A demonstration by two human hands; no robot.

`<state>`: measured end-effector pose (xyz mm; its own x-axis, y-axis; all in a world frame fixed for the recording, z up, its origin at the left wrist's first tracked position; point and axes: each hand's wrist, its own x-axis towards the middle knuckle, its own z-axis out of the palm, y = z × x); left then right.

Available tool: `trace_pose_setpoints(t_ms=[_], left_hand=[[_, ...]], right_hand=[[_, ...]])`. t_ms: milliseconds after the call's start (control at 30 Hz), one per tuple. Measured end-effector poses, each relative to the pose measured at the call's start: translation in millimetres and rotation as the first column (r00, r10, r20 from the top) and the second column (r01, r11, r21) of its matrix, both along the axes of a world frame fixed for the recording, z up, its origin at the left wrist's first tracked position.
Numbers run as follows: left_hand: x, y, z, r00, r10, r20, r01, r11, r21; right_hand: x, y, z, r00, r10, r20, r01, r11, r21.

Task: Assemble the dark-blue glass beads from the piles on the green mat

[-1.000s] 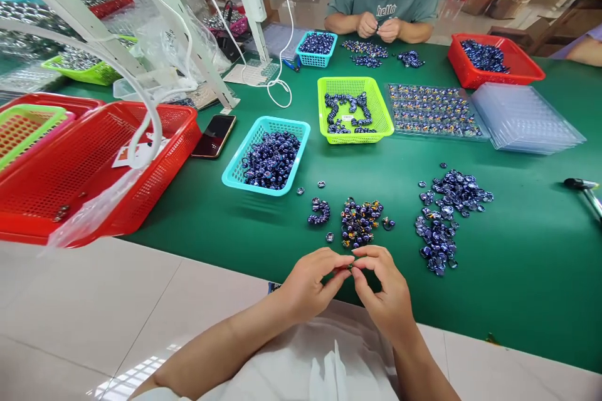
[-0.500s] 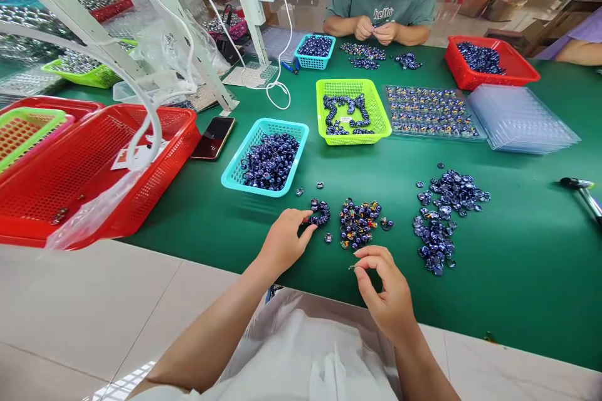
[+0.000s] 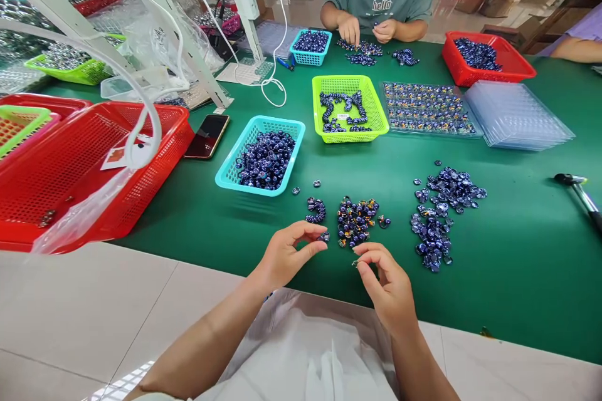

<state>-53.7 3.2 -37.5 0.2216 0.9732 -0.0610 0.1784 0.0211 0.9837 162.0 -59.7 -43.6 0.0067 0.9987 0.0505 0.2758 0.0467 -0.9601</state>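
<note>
My left hand has its thumb and index finger closed at the edges of a small round dark blue metallic piece, low over the table. Just beyond it, a curved row of similar pieces stands on the green table. My right hand pinches a tiny shiny metal part between thumb and fingertip; its kind is too small to make out. Right in front of both hands lies a pile of blue pieces with coloured bits. A larger pile of round blue caps is to the right.
A light blue basket of blue pieces stands left of the piles. Behind are a lime basket, a filled clear tray and stacked trays. A hammer-like tool lies right. A phone and red basket are left; a co-worker sits opposite.
My left hand has left the curved row and come nearer, onto the single round piece. My right hand holds nearly still. The co-worker's hands have parted, one reaching to a pile.
</note>
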Motion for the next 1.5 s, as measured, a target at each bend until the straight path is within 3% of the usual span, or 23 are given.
trace_pose_setpoints(t_ms=[67,133,267,333,500,633,767,867,967,1067,1233,1367,1500], left_hand=[[10,-6,2.4,0.966,0.002,0.257,0.047,0.982,-0.185],[21,-10,2.3,0.888,0.053,0.456,0.107,0.942,-0.318],[38,-12,-0.3,0.773,0.186,0.607,0.136,0.886,-0.444],[42,-13,-0.4,0.786,0.195,0.587,0.109,0.890,-0.442],[44,-16,3.9,0.903,0.148,0.404,-0.026,0.956,-0.292],[41,-19,6.3,0.960,0.055,0.274,0.007,0.976,-0.219],[36,-17,4.4,0.978,-0.026,0.209,0.066,0.981,-0.184],[31,-16,1.9,0.981,-0.078,0.176,0.105,0.983,-0.150],[25,-14,1.7,0.979,-0.165,0.121,0.173,0.983,-0.062],[21,-12,4.5,0.966,-0.258,0.019,0.255,0.962,0.098],[22,-10,9.6,0.934,-0.356,-0.020,0.348,0.898,0.268],[23,-10,10.3,0.925,-0.378,-0.040,0.374,0.886,0.273],[24,-13,7.0,0.948,-0.319,-0.015,0.318,0.935,0.160]], right_hand=[[-4,0,0.2,0.996,0.006,-0.094,-0.005,1.000,0.020],[-9,1,1.0,0.989,0.030,-0.142,-0.020,0.997,0.070],[-18,-1,2.6,0.998,0.051,-0.046,-0.040,0.976,0.216],[-20,-2,2.7,0.999,0.028,0.036,-0.037,0.957,0.288],[-22,-4,1.9,0.988,-0.034,0.152,-0.026,0.927,0.374],[-26,-6,2.6,0.984,-0.015,0.176,-0.054,0.923,0.381],[-27,-10,4.7,0.991,-0.004,0.137,-0.039,0.952,0.305],[-23,-11,7.1,1.000,0.022,0.008,-0.023,0.983,0.182],[-15,-7,11.8,0.996,-0.030,-0.088,0.037,0.996,0.081],[-8,1,18.9,0.997,-0.071,-0.010,0.071,0.996,0.052],[-7,10,26.4,0.998,0.032,0.045,-0.033,0.999,0.019],[-9,11,24.1,0.999,0.035,0.000,-0.035,0.999,-0.006],[-10,11,18.6,0.999,0.012,-0.046,-0.015,0.997,-0.072]])
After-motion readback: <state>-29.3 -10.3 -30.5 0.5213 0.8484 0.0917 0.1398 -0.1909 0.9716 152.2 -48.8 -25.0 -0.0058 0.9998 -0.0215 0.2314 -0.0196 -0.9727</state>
